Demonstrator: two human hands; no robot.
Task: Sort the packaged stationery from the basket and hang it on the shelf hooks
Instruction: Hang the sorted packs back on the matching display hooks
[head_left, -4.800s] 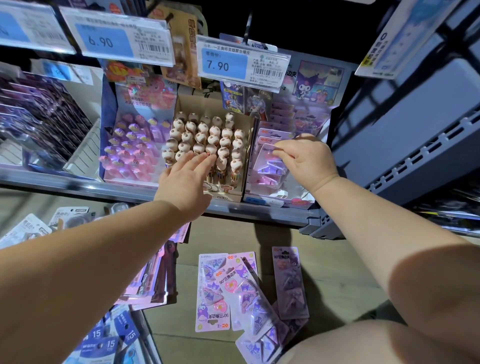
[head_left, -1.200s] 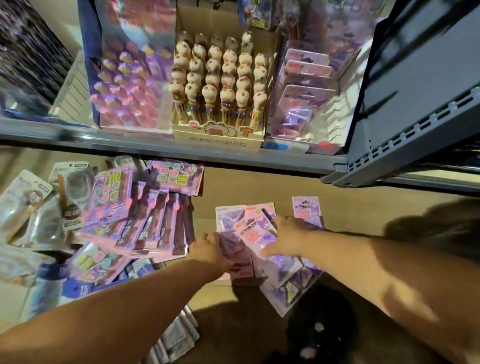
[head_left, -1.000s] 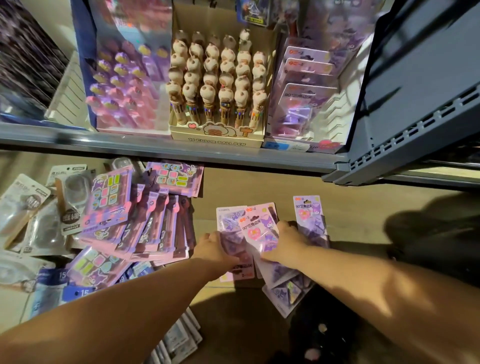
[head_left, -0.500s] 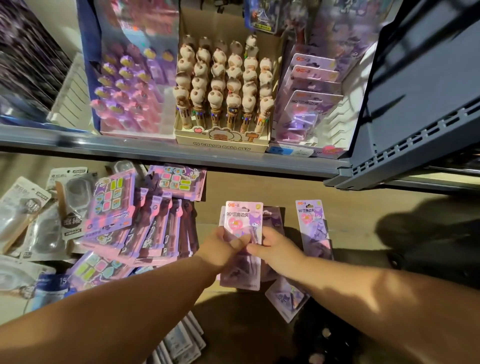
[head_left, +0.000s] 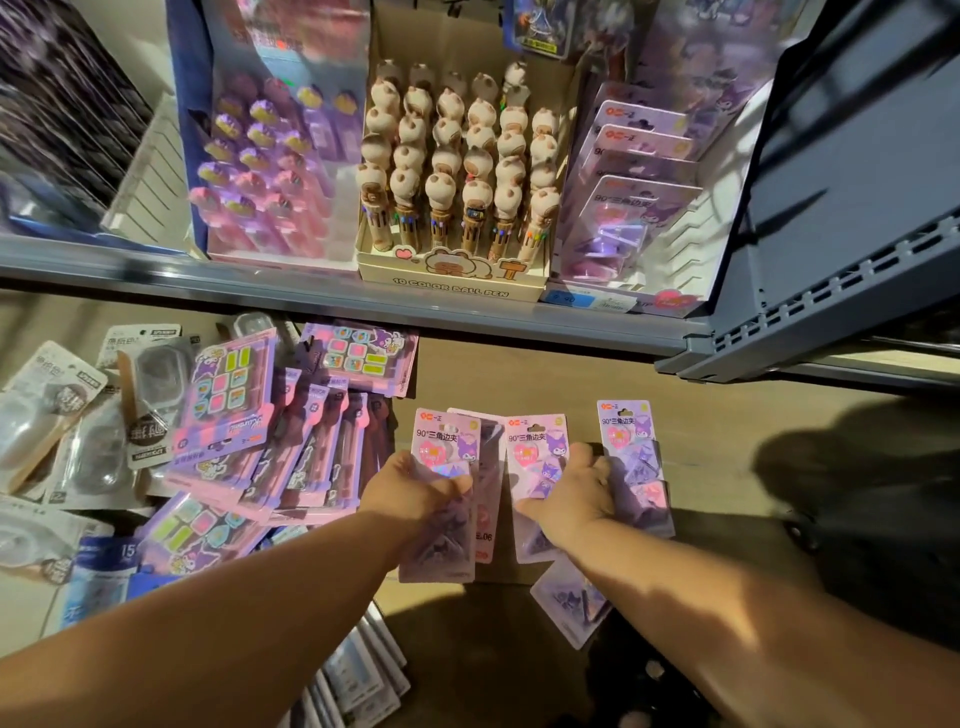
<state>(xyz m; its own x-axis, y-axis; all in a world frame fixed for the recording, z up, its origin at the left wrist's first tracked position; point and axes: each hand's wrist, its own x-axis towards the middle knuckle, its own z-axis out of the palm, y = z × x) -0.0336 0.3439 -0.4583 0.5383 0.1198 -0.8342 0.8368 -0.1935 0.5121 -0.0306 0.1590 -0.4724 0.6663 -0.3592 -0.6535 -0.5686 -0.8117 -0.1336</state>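
Note:
Pink and purple triangle-clip packs lie on the floor below the shelf. My left hand (head_left: 415, 491) grips one pack (head_left: 444, 441), its card top pointing away from me. To its right, my right hand (head_left: 574, 491) holds a second pack (head_left: 537, 447), with its far fingers also on a third pack (head_left: 631, 441). Another pack (head_left: 571, 603) lies under my right forearm. More of the same packs (head_left: 623, 208) stand in the white rack at the shelf's right end.
A ball pen display box (head_left: 452, 182) and a purple pen display (head_left: 265, 171) fill the shelf (head_left: 260, 275). Piles of sticker and pen packs (head_left: 249, 431) and correction-tape packs (head_left: 62, 415) lie on the floor to the left. A grey shelf side panel (head_left: 831, 208) stands at right.
Both hands came down from the shelf to the floor packs. In the last half second they parted: each now holds its own pack, where both gripped a single one before.

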